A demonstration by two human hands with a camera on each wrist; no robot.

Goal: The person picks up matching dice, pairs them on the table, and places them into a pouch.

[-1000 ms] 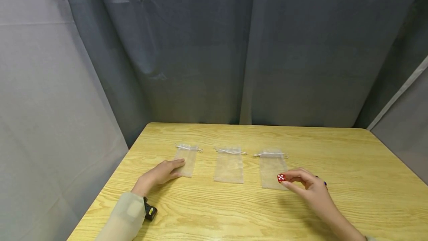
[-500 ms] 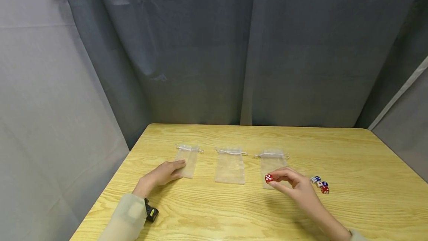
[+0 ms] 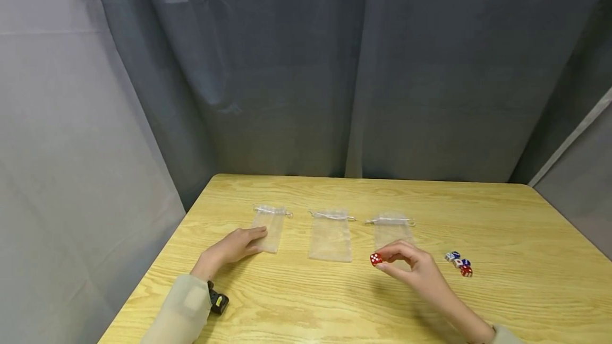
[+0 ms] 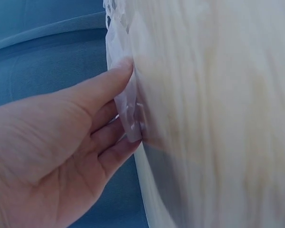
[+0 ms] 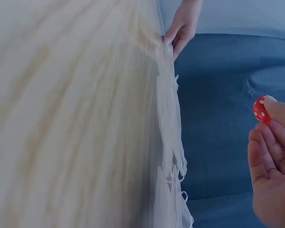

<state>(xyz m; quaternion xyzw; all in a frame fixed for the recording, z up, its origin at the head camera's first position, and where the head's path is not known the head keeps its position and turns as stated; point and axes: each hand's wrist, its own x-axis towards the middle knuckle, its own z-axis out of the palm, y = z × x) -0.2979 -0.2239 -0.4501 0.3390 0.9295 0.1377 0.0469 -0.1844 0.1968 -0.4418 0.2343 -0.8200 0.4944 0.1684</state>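
Note:
My right hand [image 3: 416, 269] pinches a red die [image 3: 376, 259] with white dots between thumb and fingertips. It is held above the table, just in front of the right sheer drawstring pouch [image 3: 389, 233], whose lower part the hand covers. In the right wrist view the same red die [image 5: 261, 110] shows at the fingertips. My left hand [image 3: 234, 246] rests at the left drawstring pouch [image 3: 271, 232], fingers lying on its lower left side. Seen from the left wrist, thumb and fingertips touch the thin white fabric [image 4: 125, 102]. A third pouch [image 3: 331, 237] lies flat between the other two.
Several small dice [image 3: 459, 263], blue, white and red, sit in a cluster right of my right hand. The wooden table [image 3: 296, 301] ends at a dark grey curtain [image 3: 287, 94] behind. A pale curtain [image 3: 71, 174] hangs at the left.
My right hand has moved left with the red die, from over the right pouch to its front left. The dice cluster has come into view behind it. My left hand stays put.

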